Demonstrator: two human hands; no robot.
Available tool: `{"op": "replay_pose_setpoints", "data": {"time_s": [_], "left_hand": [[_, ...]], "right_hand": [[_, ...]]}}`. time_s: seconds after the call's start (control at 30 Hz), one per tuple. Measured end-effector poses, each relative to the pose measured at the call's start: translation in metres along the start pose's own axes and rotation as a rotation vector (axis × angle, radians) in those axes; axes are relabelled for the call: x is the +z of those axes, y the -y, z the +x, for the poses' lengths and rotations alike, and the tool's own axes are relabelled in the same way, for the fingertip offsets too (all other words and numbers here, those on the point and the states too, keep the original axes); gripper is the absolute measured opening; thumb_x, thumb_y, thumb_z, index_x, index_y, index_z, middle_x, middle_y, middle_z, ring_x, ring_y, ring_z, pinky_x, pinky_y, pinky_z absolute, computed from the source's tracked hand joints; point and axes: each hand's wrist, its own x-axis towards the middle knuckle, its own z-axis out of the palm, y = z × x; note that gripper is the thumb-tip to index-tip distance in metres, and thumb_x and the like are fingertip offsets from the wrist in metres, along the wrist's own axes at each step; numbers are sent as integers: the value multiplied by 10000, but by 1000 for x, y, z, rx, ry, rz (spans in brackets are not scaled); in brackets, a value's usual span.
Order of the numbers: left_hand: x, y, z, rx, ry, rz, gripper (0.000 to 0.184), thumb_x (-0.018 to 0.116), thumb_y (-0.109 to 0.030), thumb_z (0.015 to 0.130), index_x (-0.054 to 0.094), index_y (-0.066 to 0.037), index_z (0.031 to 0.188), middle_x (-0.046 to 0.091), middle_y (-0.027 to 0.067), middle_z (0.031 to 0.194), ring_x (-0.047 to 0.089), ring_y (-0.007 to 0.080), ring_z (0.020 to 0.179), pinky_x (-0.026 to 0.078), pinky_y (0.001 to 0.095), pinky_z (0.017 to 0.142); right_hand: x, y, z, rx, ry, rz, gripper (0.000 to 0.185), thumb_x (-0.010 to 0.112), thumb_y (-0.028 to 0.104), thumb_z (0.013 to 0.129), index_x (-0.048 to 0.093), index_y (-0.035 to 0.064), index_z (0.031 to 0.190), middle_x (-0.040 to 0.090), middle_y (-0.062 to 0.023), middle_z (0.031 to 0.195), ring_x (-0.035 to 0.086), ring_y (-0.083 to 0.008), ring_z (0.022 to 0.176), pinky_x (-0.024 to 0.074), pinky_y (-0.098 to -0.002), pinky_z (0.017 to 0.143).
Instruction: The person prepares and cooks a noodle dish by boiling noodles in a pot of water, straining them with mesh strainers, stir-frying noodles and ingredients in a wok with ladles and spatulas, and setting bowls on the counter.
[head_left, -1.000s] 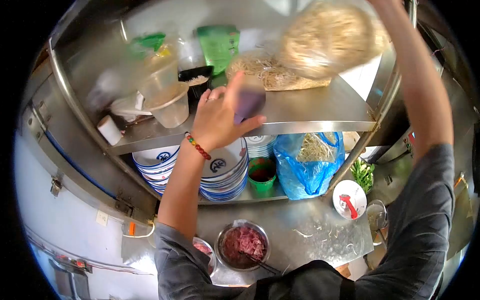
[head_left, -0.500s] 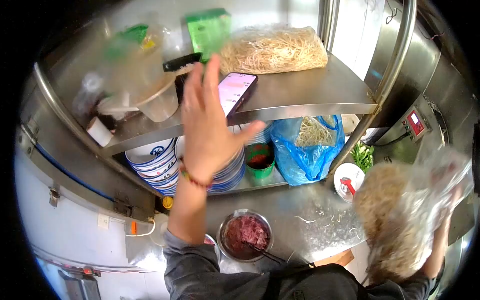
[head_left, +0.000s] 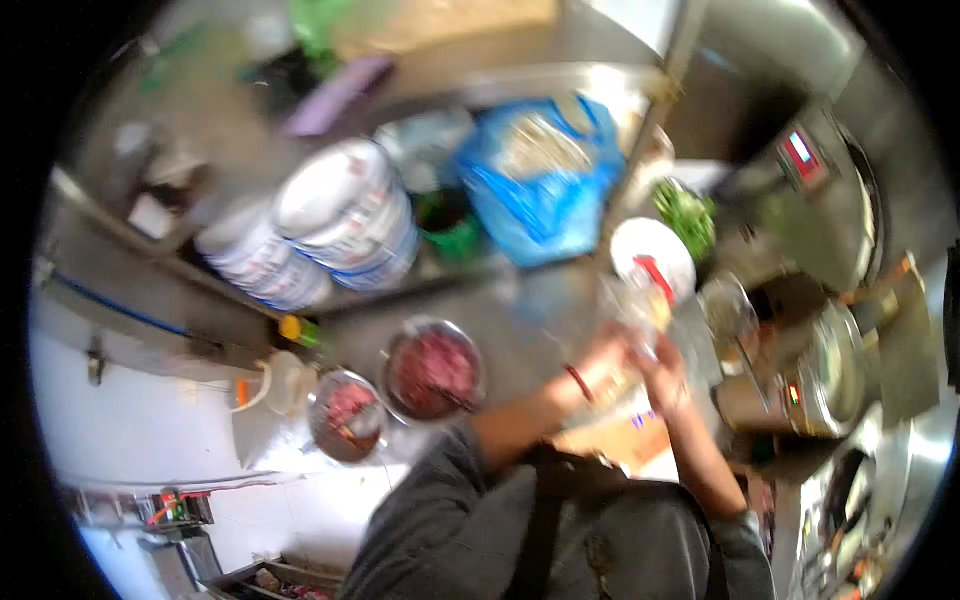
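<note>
My left hand (head_left: pixel 610 355), with a red bracelet at the wrist, and my right hand (head_left: pixel 665 378) are close together over the front of the counter at right of centre. Both are blurred, with fingers closed on crumpled clear plastic that looks like a plastic bag (head_left: pixel 640 305). What the bag contains is too smeared to make out. Just beyond it is a white bowl (head_left: pixel 630 240) with a red-handled tool (head_left: pixel 655 275) in it. Two metal bowls of raw meat, one larger (head_left: pixel 435 365) and one smaller (head_left: pixel 345 410), stand to the left.
A blue plastic bag (head_left: pixel 545 200) of pale sprouts, a green tub (head_left: pixel 450 235) and stacked bowls (head_left: pixel 350 220) fill the lower shelf. Leafy greens (head_left: pixel 685 215) lie beyond the white bowl. At right are a metal pot (head_left: pixel 840 370) and a unit with a red display (head_left: pixel 800 148).
My left hand has come down from near the upper shelf and joined my right hand at the plastic. My right hand has moved inward from the far right. The view has turned downward and right.
</note>
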Motion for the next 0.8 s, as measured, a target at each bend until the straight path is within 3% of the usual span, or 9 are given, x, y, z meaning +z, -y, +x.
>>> {"op": "replay_pose_setpoints", "data": {"time_s": [0.07,0.13,0.2,0.37,0.43,0.53,0.57,0.67,0.8], "left_hand": [[1,-22,-13,134,-146,97,196,523,8,795,577,-44,976,584,80,939,576,160,822,507,274,655],[-28,-28,-18,187,105,-52,293,438,118,718,559,-15,949,588,82,934,588,158,777,507,243,614],[-5,-28,-33,203,-260,-55,419,483,73,708,510,-45,1109,540,65,1005,570,127,692,430,208,511],[38,-10,-72,276,-284,419,608,426,129,675,415,-48,1258,483,83,1183,578,114,673,391,182,486],[51,2,-83,344,-282,523,660,379,153,669,382,-43,1299,447,96,1244,562,87,643,369,159,467],[48,2,-68,586,-215,527,676,367,156,672,361,-34,1320,441,107,1259,527,65,629,373,166,480],[54,-6,-60,612,-244,462,697,333,158,662,339,-16,1336,435,116,1274,477,51,617,364,170,498],[56,-29,-69,594,-149,356,715,304,155,633,338,13,1333,441,120,1273,434,44,602,340,166,501],[29,-23,-91,577,-236,326,726,290,151,609,337,45,1326,446,144,1275,403,34,574,309,152,481]], "right_hand": [[-40,-15,12,23,4,-42,338,623,179,794,547,11,1077,605,-76,975,554,-150,888,448,-297,791],[-63,12,14,79,-196,96,269,616,199,798,592,9,988,648,-80,831,566,-137,718,463,-268,697],[-116,9,34,133,-385,212,198,583,173,812,586,46,964,640,-96,874,575,-162,721,453,-274,721],[-173,54,15,-489,-668,-331,431,606,125,807,462,-3,1193,578,-140,1058,550,-194,939,448,-318,806],[-122,80,1,-371,-1,205,306,584,127,794,551,-27,1057,587,-137,1039,556,-209,934,451,-325,816],[-68,-2,57,-731,683,-632,283,576,160,679,639,24,919,611,-135,860,590,-257,798,467,-337,737],[-51,-13,74,-193,985,-1052,392,583,113,679,609,73,1068,608,-166,919,585,-286,842,470,-337,764],[-51,-101,71,-744,526,-1279,515,576,70,688,535,151,1195,554,-183,1107,566,-321,954,471,-374,814],[-50,-143,60,-464,450,-1646,586,557,102,750,430,270,1296,416,-193,1296,460,-355,1143,424,-410,938]]}}
